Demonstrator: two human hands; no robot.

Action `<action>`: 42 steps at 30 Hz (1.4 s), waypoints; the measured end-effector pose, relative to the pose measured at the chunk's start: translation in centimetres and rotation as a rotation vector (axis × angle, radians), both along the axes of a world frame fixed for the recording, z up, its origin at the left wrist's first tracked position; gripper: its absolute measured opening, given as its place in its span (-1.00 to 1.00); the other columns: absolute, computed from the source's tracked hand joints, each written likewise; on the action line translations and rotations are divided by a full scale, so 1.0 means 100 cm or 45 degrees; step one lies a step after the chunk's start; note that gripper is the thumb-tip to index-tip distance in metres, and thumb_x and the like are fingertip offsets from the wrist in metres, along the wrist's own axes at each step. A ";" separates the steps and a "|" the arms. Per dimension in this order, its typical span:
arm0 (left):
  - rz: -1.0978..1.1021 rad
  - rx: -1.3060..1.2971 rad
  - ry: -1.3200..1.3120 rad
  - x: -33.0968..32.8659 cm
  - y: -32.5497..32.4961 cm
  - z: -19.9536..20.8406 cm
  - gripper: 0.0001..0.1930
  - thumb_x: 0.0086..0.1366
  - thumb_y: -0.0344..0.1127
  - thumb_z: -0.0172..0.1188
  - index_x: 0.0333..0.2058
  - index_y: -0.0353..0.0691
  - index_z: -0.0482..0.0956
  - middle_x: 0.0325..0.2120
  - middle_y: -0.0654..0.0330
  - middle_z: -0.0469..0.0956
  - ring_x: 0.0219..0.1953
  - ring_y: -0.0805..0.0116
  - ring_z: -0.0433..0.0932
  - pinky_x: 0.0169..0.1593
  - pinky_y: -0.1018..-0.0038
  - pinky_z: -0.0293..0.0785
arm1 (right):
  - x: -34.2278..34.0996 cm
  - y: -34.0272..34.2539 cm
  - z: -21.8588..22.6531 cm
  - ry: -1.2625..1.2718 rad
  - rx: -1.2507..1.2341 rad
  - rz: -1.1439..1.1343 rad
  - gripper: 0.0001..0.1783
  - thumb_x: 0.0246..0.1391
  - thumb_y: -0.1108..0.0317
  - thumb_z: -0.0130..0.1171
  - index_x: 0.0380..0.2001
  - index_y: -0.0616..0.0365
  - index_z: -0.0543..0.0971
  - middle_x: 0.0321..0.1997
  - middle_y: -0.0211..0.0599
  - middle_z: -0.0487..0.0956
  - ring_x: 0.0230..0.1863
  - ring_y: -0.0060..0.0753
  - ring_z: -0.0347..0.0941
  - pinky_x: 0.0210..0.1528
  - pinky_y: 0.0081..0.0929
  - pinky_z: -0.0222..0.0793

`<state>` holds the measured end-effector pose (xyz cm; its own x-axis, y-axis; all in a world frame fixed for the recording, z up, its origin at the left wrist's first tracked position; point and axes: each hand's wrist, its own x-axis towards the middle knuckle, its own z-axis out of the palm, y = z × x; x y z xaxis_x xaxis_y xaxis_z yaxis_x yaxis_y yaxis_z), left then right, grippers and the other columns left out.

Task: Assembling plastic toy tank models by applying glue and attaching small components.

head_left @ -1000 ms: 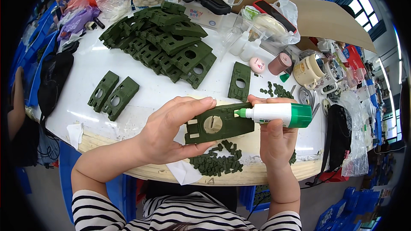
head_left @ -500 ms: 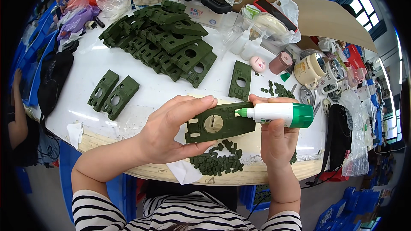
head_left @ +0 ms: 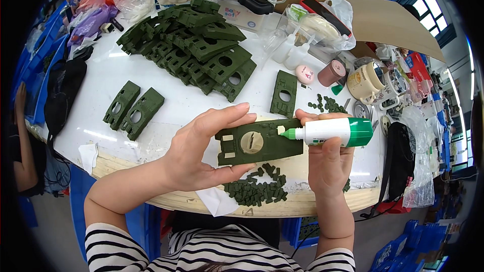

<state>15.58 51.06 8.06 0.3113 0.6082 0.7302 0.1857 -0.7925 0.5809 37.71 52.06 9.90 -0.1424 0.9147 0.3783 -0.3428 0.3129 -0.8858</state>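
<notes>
My left hand (head_left: pixel 187 152) grips the left end of a dark green plastic toy tank hull (head_left: pixel 277 147), thumb and fingers on its opposite long edges. The hull has a round hole in the middle and small square openings. My right hand (head_left: pixel 330 168) is closed round a white and green glue bottle (head_left: pixel 327 132), lying nearly level. Its green nozzle points left, with the tip over the hull beside a small square opening; I cannot tell whether it touches. Right fingertips also reach the hull's right end. Below the hull lies a pile of small dark green parts (head_left: pixel 257 192).
A big stack of green hulls (head_left: pixel 201 45) fills the back left. Two hulls (head_left: pixel 142 114) lie at left, and another hull (head_left: pixel 284 93) lies beyond my hands. Small green pieces (head_left: pixel 333 105), a cream mug (head_left: pixel 365 80) and a brown-pink spool (head_left: pixel 331 74) stand or lie right.
The glue bottle has shifted slightly right and up, its nozzle now tilted a little downward. The hull has turned slightly, and the square opening beside the nozzle shows more. Both grips stay the same.
</notes>
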 end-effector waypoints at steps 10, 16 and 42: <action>-0.031 -0.039 0.146 -0.004 0.000 0.003 -0.10 -0.11 -0.47 0.42 0.14 -0.41 -0.01 -0.08 -0.20 0.43 -0.04 0.14 0.49 0.01 0.37 0.41 | 0.003 0.000 -0.002 -0.096 0.057 -0.010 -0.59 0.08 0.22 0.16 -0.13 0.31 0.38 -0.09 0.03 0.49 -0.06 -0.31 0.46 -0.01 -0.42 0.35; -0.020 -0.026 0.164 -0.005 -0.001 0.004 -0.09 -0.11 -0.47 0.42 0.14 -0.41 -0.01 -0.07 -0.19 0.43 -0.04 0.14 0.49 0.01 0.38 0.41 | 0.000 -0.001 -0.001 -0.065 0.065 -0.024 -0.62 0.08 0.26 0.16 -0.14 0.32 0.39 -0.08 0.04 0.48 -0.05 -0.27 0.45 0.01 -0.38 0.35; -0.108 -0.238 -0.052 -0.005 0.001 -0.002 -0.10 -0.10 -0.48 0.41 0.17 -0.31 0.00 -0.07 0.01 0.33 -0.02 0.25 0.43 0.02 0.39 0.41 | 0.003 0.000 -0.001 0.160 -0.045 0.083 -0.55 0.16 0.11 0.04 -0.06 0.26 0.32 -0.12 -0.09 0.47 0.03 -0.09 0.41 0.09 -0.15 0.30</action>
